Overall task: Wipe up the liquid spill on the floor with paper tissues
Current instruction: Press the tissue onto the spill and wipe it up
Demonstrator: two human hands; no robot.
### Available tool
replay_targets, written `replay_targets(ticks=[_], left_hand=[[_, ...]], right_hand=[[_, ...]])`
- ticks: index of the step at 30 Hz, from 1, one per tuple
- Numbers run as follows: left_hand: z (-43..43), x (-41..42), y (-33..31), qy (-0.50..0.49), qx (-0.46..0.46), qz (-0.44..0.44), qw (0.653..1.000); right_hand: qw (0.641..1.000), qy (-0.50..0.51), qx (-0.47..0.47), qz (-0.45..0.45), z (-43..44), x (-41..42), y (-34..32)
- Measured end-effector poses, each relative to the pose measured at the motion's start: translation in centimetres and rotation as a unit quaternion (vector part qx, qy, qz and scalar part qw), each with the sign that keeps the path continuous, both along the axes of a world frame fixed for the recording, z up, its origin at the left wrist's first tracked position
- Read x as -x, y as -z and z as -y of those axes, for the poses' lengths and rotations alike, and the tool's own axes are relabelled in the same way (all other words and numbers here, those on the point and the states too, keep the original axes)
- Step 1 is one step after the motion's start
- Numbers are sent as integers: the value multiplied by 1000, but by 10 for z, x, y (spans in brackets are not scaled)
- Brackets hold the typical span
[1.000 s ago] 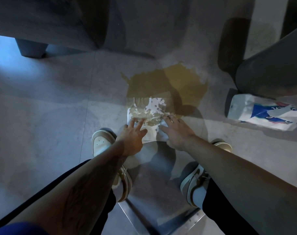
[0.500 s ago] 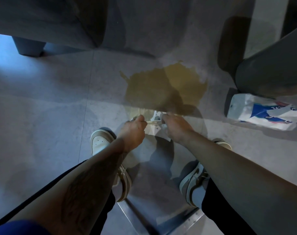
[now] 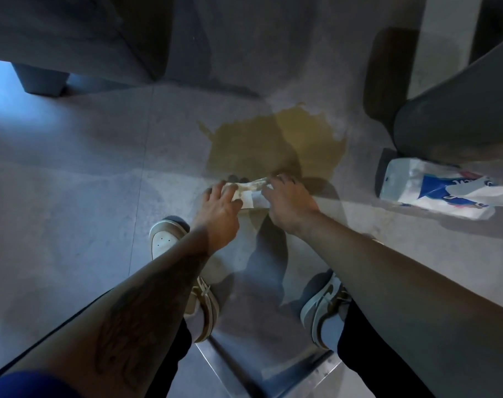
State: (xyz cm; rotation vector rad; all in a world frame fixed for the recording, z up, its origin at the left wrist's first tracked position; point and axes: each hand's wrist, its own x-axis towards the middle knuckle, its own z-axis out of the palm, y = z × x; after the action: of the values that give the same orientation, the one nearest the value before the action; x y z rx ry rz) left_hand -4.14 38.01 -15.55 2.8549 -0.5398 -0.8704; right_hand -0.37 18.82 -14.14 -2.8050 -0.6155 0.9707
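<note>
A yellowish-brown liquid spill [image 3: 276, 142] spreads over the grey tiled floor ahead of my feet. At its near edge lies a white paper tissue [image 3: 248, 193], folded and stained wet along its far side. My left hand [image 3: 220, 205] grips the tissue's left end with curled fingers. My right hand [image 3: 287, 201] grips its right end. Both hands press it low against the floor. A white and blue tissue pack [image 3: 434, 188] lies on the floor to the right of the spill.
A dark rounded furniture base [image 3: 456, 110] stands right behind the pack. A grey sofa-like piece with a leg [image 3: 40, 79] fills the upper left. My two sneakers [image 3: 170, 245] are planted just behind my hands. A metal edge [image 3: 273, 369] lies between my legs.
The tissue lay flat on the spill's edge under my spread fingers a second ago. Both hands have since gathered and folded it into a narrow strip and hold its ends.
</note>
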Motion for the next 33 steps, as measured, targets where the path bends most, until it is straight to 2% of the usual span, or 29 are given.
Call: replay_targets(ticks=[3,8,11,14,22,26,29,33], left_hand=[[1,8,1,25,-47,-43,998],[7,14,-3,41,-95,-7,995],[7,17,0,27,-91,-9,995],[5,20,4,7,-59,-21,998],[7,9,-1,-92,24,-67,993],[-1,-3,-5,-159,94,-33,982],[-6,-7,-11,-237,137,-49,960],[-5,-7,-8,-363,157,-134,909]], right_hand=[[998,-12,27,-49,5,16,2],[996,-30,71,-45,6,31,4],[995,-21,84,-47,5,35,7],[997,4,58,-45,4,33,6],[995,68,-13,-66,6,21,5],[990,113,-76,-30,10,14,-1],[971,196,-134,-38,14,16,-6],[945,278,-134,-106,17,18,-9]])
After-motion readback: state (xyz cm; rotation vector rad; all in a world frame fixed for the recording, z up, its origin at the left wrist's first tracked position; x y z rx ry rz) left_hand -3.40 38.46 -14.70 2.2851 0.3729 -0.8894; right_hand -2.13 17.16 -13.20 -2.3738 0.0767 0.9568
